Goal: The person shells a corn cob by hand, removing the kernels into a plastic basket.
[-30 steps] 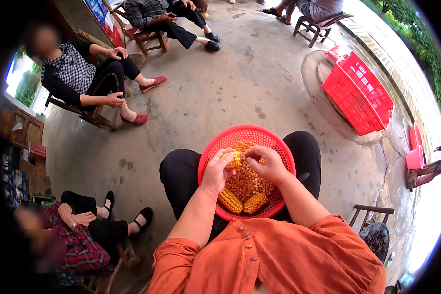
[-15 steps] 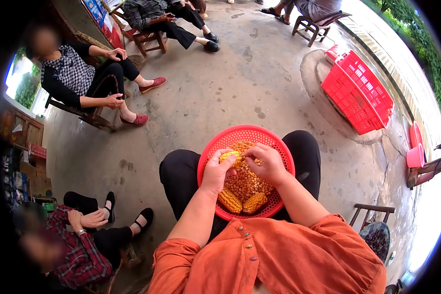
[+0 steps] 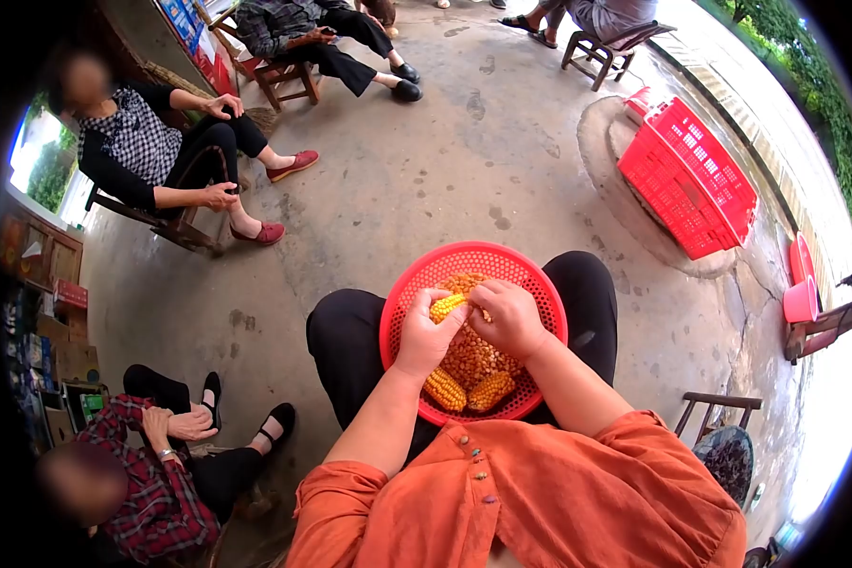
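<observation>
A red perforated basket (image 3: 402,293) rests on my lap, holding loose corn kernels (image 3: 473,358). Over it, my left hand (image 3: 426,331) is wrapped round a yellow corn cob (image 3: 447,307). My right hand (image 3: 509,317) is closed against the right end of that same cob, its fingertips touching it; whether loose kernels are between them is hidden. Two more cobs lie on the kernels at the near side of the basket, a left one (image 3: 445,389) and a right one (image 3: 490,391).
Seated people are at the left: one in a checked top (image 3: 142,142), one in a plaid shirt (image 3: 151,483). Others sit at the top. Red crates (image 3: 686,180) stand at the right, a pink basin (image 3: 801,301) beyond them. A small chair (image 3: 724,445) is at the lower right.
My right hand has moved left and down onto the cob, close against my left hand. The person in the plaid shirt has shifted head and arms.
</observation>
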The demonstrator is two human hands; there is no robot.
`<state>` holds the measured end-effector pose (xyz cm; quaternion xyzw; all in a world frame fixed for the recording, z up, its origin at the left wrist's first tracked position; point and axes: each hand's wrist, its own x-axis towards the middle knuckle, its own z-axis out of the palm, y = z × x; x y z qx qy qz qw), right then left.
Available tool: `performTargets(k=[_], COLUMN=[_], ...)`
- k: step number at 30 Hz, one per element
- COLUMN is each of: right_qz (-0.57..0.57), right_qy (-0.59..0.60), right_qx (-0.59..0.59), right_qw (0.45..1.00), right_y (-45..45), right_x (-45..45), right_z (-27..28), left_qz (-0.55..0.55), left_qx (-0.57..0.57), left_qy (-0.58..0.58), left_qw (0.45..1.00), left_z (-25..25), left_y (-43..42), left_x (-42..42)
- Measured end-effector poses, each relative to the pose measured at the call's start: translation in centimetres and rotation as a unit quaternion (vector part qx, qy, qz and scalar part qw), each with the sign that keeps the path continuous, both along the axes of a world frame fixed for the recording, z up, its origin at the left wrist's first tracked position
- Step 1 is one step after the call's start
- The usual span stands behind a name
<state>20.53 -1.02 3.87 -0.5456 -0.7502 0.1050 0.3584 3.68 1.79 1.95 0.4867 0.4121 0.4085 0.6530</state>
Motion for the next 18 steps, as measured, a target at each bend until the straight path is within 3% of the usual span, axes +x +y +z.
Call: performTargets(k=[4, 6, 7, 10, 13, 16, 18], right_qz=[-0.053, -0.104, -0.104, -0.12, -0.099, 0.065, 0.057], right_qy=[0.073, 0.161, 0.204, 0.262, 0.271, 0.495, 0.454], right_qx=[0.003, -0.02, -0.084, -0.125, -0.2, -0.262, -0.245], right_qw=[0.996, 0.981, 0.97, 0.949, 0.936, 0.826, 0.855], right_y=[0.2, 0.2, 0.2, 0.1, -0.4, -0.8, -1.3], right_x=[0.1, 0.7, 1.3, 1.1, 0.4, -1.3, -2.6], right_z=[-0.3, -0.2, -0.2, -0.7, -1.2, 0.3, -0.5], left_qz=[-0.028, -0.03, -0.03, -0.046, -0.063, -0.09, -0.091], left_qx=[-0.034, -0.126, -0.125, -0.227, -0.255, -0.267, -0.281], left_qy=[0.002, -0.107, -0.107, -0.205, -0.228, -0.31, -0.309], left_qw=[0.999, 0.986, 0.986, 0.951, 0.938, 0.908, 0.904], left_z=[0.8, 0.6, 0.7, 1.1, 1.3, 0.5, 0.8], left_y=[0.2, 0.3, 0.4, 1.1, 1.4, 1.5, 1.2], left_x=[-0.6, -1.1, -1.3, -1.8, -1.8, -2.0, -1.6])
